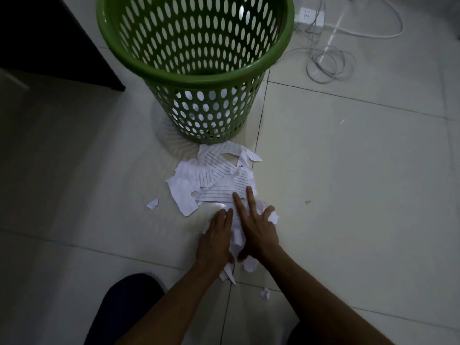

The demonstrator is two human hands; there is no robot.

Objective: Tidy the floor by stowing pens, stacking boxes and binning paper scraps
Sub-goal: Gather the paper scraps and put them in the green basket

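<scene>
Many scraps (219,175), long axis toward bin (194,79)

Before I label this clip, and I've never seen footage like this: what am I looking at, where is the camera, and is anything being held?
There is no machine here. A person works with bare hands, and the single picture comes from a camera worn on their head, looking forward and down. The left hand and right hand lie side by side, fingers mostly straight, pressing on the near end of a pile of torn paper scraps on the tiled floor. Nothing looks lifted; they seem to be gathering the paper. Just beyond the pile stands a green perforated basket. One stray scrap lies apart on the left. White cables and a power strip lie at the far right.
</scene>
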